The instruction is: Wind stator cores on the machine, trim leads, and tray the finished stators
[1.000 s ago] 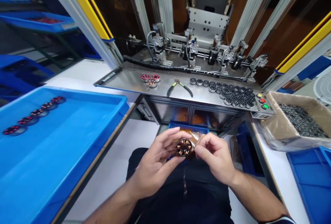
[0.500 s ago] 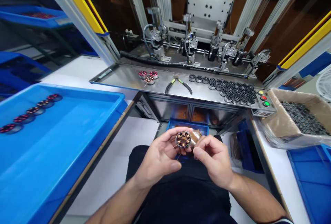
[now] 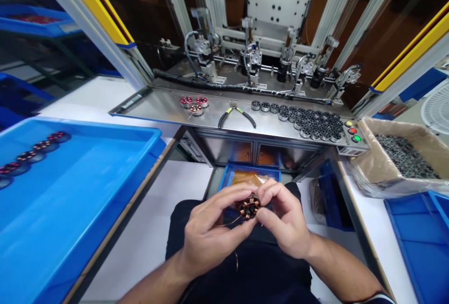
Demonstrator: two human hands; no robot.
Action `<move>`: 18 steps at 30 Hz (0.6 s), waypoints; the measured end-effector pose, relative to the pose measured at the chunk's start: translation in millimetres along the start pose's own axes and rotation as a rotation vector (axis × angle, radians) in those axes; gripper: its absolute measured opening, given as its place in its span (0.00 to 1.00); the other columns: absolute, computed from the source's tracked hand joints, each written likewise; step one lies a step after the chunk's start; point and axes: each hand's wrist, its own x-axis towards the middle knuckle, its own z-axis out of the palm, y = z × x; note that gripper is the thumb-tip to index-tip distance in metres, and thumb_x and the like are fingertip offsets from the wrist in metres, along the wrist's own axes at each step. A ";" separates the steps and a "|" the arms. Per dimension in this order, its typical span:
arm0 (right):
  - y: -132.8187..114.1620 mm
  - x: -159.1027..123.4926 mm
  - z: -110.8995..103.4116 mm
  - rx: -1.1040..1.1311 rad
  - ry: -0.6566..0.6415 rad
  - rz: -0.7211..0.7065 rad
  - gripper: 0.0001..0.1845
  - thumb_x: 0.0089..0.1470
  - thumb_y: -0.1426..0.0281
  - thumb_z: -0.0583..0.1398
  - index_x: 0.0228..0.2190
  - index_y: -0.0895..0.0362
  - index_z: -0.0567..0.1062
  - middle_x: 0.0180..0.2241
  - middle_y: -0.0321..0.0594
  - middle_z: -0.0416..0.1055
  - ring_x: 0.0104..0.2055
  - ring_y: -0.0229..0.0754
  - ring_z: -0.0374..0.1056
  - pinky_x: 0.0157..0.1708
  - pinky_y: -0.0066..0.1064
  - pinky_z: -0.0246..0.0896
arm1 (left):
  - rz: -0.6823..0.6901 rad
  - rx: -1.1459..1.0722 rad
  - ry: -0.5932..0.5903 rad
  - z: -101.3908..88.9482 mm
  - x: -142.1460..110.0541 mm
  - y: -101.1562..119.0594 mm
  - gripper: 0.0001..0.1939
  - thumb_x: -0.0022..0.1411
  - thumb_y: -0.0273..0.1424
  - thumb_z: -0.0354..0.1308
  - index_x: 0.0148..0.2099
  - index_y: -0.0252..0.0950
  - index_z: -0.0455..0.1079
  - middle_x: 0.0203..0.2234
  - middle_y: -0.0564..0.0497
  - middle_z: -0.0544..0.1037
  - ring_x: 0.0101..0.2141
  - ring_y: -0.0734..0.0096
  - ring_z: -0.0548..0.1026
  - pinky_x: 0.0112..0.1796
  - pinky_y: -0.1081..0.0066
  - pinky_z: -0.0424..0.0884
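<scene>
- Steel bench (image 3: pixel 157 107), twelve o'clock, pliers (image 3: pixel 228 112) lying there!
- Blue tray (image 3: pixel 98 177), nine o'clock.
- Left hand (image 3: pixel 210 229) grips a stator (image 3: pixel 251 202); right hand (image 3: pixel 286 222) pinches its edge!

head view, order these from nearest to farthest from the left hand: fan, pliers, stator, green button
1. Stator: held in the left hand
2. Pliers: ahead
3. Green button: ahead, to the right
4. Fan: at the far right
</scene>
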 end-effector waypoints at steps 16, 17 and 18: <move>-7.2 0.0 -5.4 -0.568 0.105 -0.391 0.11 0.56 0.76 0.64 0.40 0.53 0.72 0.52 0.44 0.61 0.53 0.46 0.61 0.54 0.41 0.57 | -0.043 0.105 -0.037 -1.9 -0.5 1.5 0.26 0.51 0.18 0.68 0.52 0.41 0.74 0.43 0.48 0.82 0.44 0.64 0.81 0.47 0.68 0.79; -8.9 1.1 -4.1 -0.552 0.131 -0.371 0.08 0.57 0.77 0.62 0.37 0.53 0.73 0.50 0.43 0.62 0.52 0.44 0.62 0.53 0.39 0.57 | -0.048 0.099 -0.032 -1.3 0.2 2.6 0.26 0.51 0.18 0.68 0.52 0.41 0.75 0.43 0.48 0.83 0.44 0.63 0.81 0.47 0.67 0.79; -9.6 1.9 -2.5 -0.508 0.166 -0.327 0.06 0.58 0.77 0.60 0.35 0.54 0.73 0.48 0.42 0.63 0.50 0.43 0.63 0.52 0.38 0.58 | -0.057 0.086 -0.022 -0.7 1.1 3.9 0.26 0.50 0.18 0.69 0.51 0.41 0.75 0.42 0.47 0.83 0.43 0.63 0.81 0.47 0.67 0.79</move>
